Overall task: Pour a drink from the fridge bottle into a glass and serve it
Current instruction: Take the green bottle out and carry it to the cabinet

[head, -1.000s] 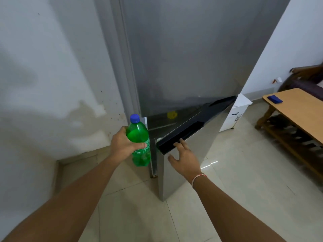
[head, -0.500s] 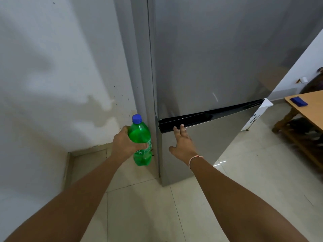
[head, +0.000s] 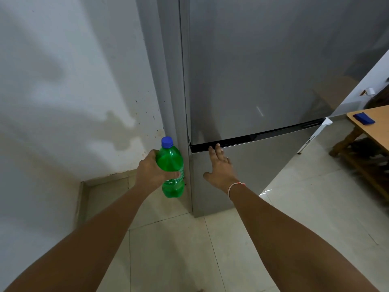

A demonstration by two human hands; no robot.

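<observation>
My left hand (head: 152,170) grips a green plastic bottle (head: 171,160) with a blue cap, held upright just left of the grey fridge (head: 263,70). My right hand (head: 219,167) lies flat with fingers spread against the fridge's lower door (head: 259,165), fingertips at the black seam between the two doors. The lower door sits flush with the fridge body. No glass is in view.
A stained white wall (head: 63,91) stands to the left. A wooden table (head: 376,127) with a blue cloth (head: 364,118) on it is at the right edge, with a lower shelf beneath. A white object (head: 315,133) leans beside the fridge. Pale floor tiles lie underfoot.
The lower fridge door swung from wide open to fully shut under my right hand. The bottle stayed in my left hand beside the fridge.
</observation>
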